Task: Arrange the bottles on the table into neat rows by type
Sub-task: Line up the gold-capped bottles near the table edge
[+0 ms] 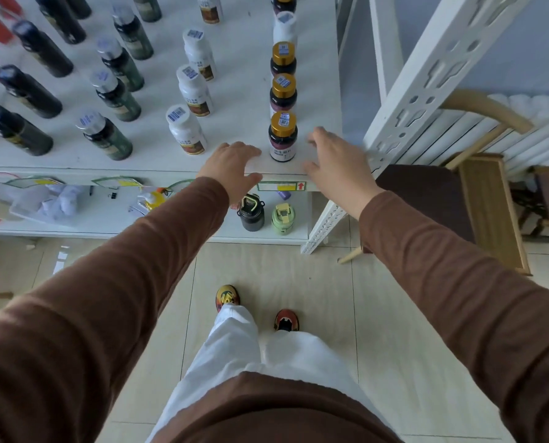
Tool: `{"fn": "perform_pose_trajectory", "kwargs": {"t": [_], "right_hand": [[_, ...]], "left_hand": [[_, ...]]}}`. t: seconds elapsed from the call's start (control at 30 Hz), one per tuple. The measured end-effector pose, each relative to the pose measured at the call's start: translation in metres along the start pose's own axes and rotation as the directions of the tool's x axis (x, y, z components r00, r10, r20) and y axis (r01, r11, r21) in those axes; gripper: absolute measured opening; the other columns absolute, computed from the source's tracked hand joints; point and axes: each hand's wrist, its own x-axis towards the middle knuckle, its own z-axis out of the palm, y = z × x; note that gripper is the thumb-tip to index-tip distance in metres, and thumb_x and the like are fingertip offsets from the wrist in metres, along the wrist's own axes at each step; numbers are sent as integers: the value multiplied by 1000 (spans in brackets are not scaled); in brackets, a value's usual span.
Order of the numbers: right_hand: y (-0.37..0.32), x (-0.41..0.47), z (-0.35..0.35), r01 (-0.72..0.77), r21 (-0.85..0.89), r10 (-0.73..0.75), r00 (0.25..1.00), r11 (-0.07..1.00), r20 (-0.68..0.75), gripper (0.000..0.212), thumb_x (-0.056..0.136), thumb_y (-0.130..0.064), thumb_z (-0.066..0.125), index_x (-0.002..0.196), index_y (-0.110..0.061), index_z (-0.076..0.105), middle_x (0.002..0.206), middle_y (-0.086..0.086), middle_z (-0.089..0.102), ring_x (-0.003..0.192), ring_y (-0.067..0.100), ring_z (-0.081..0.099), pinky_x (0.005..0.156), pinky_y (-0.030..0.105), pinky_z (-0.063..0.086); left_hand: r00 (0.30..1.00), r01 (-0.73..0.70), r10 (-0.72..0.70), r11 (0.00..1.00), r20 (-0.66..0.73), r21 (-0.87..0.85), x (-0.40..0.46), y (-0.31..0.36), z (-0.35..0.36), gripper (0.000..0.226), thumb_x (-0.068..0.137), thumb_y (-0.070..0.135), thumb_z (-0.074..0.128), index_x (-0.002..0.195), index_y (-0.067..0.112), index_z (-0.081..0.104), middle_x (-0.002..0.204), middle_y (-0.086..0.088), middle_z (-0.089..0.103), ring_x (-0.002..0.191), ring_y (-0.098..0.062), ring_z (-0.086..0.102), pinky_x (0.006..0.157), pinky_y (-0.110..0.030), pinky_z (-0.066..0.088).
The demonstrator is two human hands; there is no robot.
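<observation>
Bottles stand in rows on the white table (158,158). At the right runs a row of gold-capped dark bottles, the nearest (283,137) at the front edge, with a white bottle (285,28) in the same line farther back. Left of it is a row of white bottles (186,129), then silver-capped dark green bottles (105,135), then black-capped dark bottles (15,131). My left hand (233,169) hovers open just left of the nearest gold-capped bottle. My right hand (334,166) hovers open just right of it, blurred. Neither hand touches it.
Under the tabletop a shelf (138,231) holds a black flask (251,212), a green flask (283,219), plastic wrap and small items. A white lattice frame (420,91) leans at the table's right edge. A wooden chair (477,199) and a radiator stand to the right.
</observation>
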Motion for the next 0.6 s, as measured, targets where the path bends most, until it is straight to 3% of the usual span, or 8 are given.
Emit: {"fn": "perform_pose_trajectory", "kwargs": {"t": [0.1,0.27,0.37,0.47,0.6], "right_hand": [[-14,20,-24,120,63,-118,992,991,-46,47,88,-23,65,129,-16,44,126,10,53,106,30,56,84,38,46],[-28,47,-26,228,-35,-221,964,973,146,53,88,-23,66,137,-26,46,129,5,50,115,27,48,91,44,47],[-29,60,-31,103,67,-112,983,992,149,46,88,-29,65,132,-26,53,123,4,54,111,24,53,88,33,43],[-31,75,-48,-129,241,97,985,962,141,41,88,-39,64,127,-25,60,114,2,61,99,20,59,85,34,47],[-39,86,-69,-380,591,301,925,712,232,30,89,-39,66,107,-15,71,80,0,64,68,15,57,71,32,52]], "left_hand": [[1000,20,-19,999,12,-50,7,1,-10,46,92,30,54,136,21,49,135,-4,53,123,-27,46,104,-39,36],[998,32,-25,992,56,-121,23,-1,-14,38,92,27,50,130,25,52,125,-2,62,117,-24,52,98,-36,43],[992,73,-39,950,117,-305,34,-4,-19,34,93,20,47,125,25,57,116,-2,66,105,-23,58,91,-31,46],[982,161,-70,792,175,-589,46,-9,-33,27,93,14,48,111,24,65,98,-2,64,84,-20,54,77,-30,45],[967,202,0,615,256,-762,52,-15,-61,21,98,15,44,104,22,62,88,6,66,90,-14,56,79,-28,44]]}}
